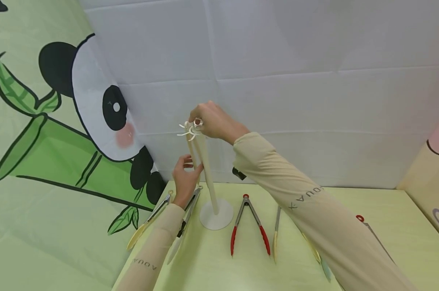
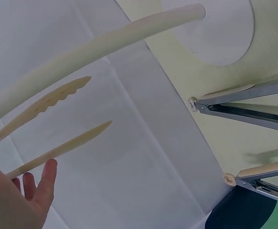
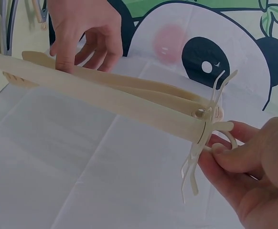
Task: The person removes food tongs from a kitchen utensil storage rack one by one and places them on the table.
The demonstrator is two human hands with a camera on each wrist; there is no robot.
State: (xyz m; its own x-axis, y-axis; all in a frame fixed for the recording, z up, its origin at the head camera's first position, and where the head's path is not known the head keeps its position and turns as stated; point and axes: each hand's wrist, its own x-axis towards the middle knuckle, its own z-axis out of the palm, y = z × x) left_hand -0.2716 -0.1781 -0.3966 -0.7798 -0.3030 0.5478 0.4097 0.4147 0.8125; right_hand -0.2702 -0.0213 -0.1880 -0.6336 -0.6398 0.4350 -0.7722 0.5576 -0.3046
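A cream stand (image 1: 209, 178) leans up from a round white base (image 1: 219, 221); thin hooks fan out around its top. Pale beige tongs (image 3: 148, 90) hang beside the pole from the hooks, their two arms (image 2: 74, 95) spread apart in the left wrist view. My right hand (image 1: 217, 121) pinches a curved ring (image 3: 232, 138) at the stand's top. Lower down, my left hand (image 1: 184, 178) holds one arm of these tongs, thumb on one side and fingers on the other. The left wrist view cuts off the hooks and most of this hand.
Red-tipped tongs (image 1: 257, 218) lie spread on the pale table (image 1: 248, 279) right of the base. Grey tongs (image 1: 188, 220) and yellowish tongs (image 1: 141, 233) lie at the left. More tongs (image 1: 276, 234) lie near the right sleeve, which partly covers some. A white cloth backdrop (image 1: 295, 105) stands behind.
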